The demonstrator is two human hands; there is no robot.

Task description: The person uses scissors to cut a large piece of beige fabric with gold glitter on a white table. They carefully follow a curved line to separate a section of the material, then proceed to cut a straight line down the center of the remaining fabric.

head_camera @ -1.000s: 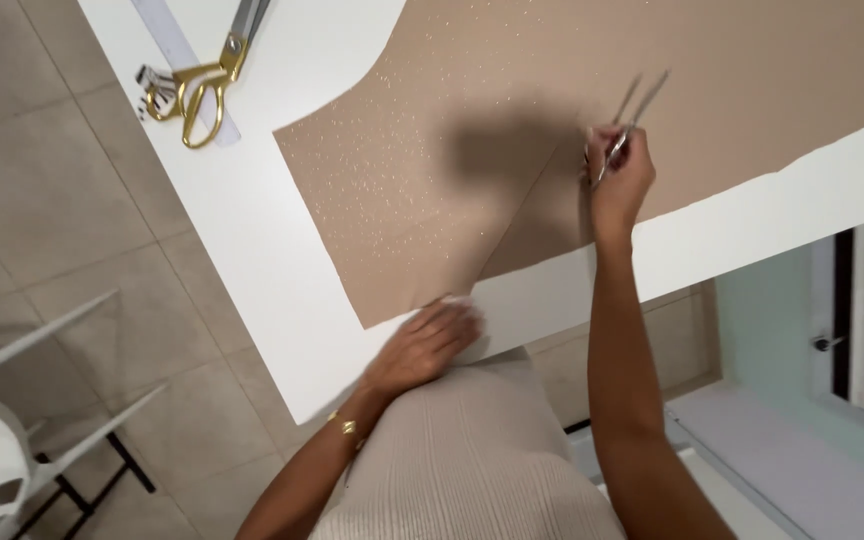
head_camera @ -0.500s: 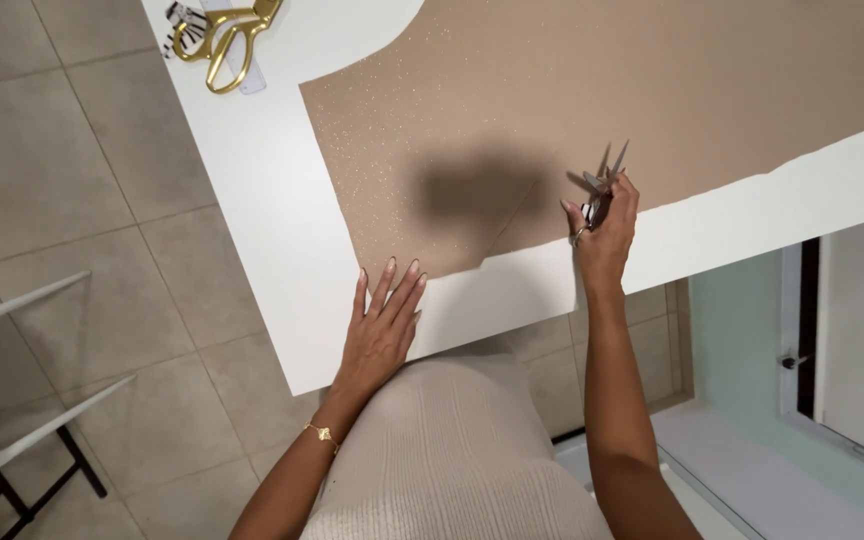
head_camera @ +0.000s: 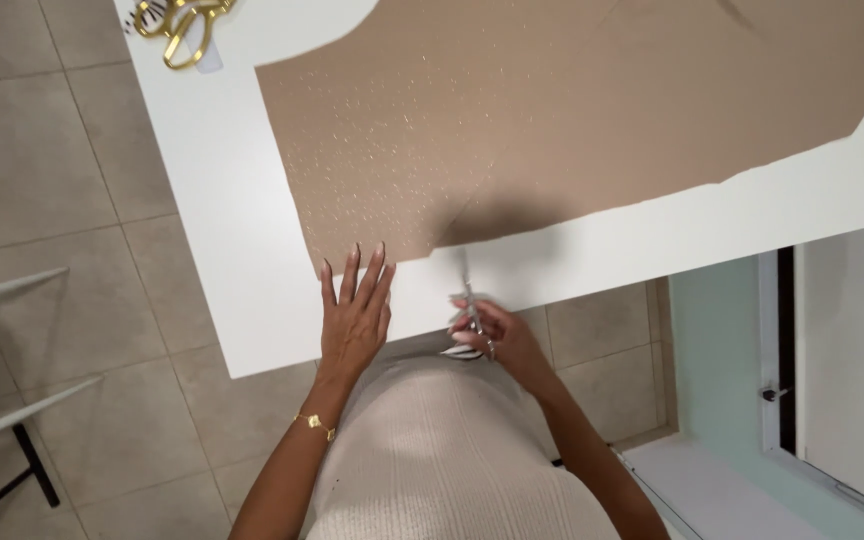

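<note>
- Silver scissors (head_camera: 469, 308) sit in the right hand (head_camera: 497, 335), whose fingers are wrapped around the handles; the blades point up and away from the body, over the near edge of the white counter (head_camera: 222, 210), their tips just short of the fabric's ragged lower edge.
- The left hand (head_camera: 354, 315) lies flat and empty, just left of the right hand, fingers spread, fingertips touching the fabric's near edge.
- A thin gold bracelet (head_camera: 317, 425) circles the left wrist.
- Tan fabric (head_camera: 552, 110) speckled with small shiny dots spreads over the counter beyond both hands.
- Gold-handled scissors (head_camera: 184, 25) lie well apart, far beyond the left hand, at the counter's far corner.
</note>
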